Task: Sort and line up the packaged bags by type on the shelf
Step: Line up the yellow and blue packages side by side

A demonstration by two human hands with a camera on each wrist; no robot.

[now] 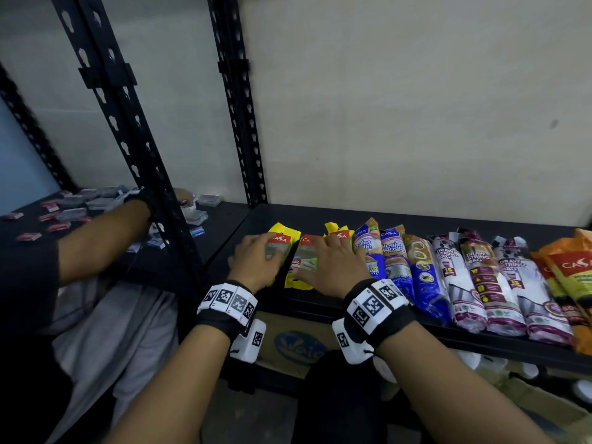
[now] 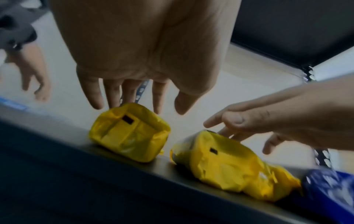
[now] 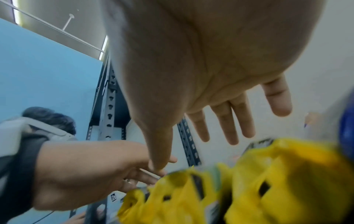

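A row of packaged bags lies on the black shelf (image 1: 320,216). At its left end are three yellow bags. My left hand (image 1: 256,261) lies flat, fingers straight, on the leftmost yellow bag (image 1: 283,240). My right hand (image 1: 333,264) is spread over the middle yellow bag (image 1: 302,264) and the third yellow bag (image 1: 336,233). Blue bags (image 1: 394,254) follow to the right, then white and purple drawstring bags (image 1: 480,277), then orange bags (image 1: 570,270). In the left wrist view my left fingers (image 2: 95,94) hover just over the leftmost yellow bag (image 2: 130,133). Neither hand grips anything.
Another person's arm (image 1: 102,238) reaches over the neighbouring shelf, which carries small boxes (image 1: 73,213). Black perforated uprights (image 1: 144,174) stand between the two shelves. A cardboard box (image 1: 298,344) sits below the shelf. A plain wall backs the shelf.
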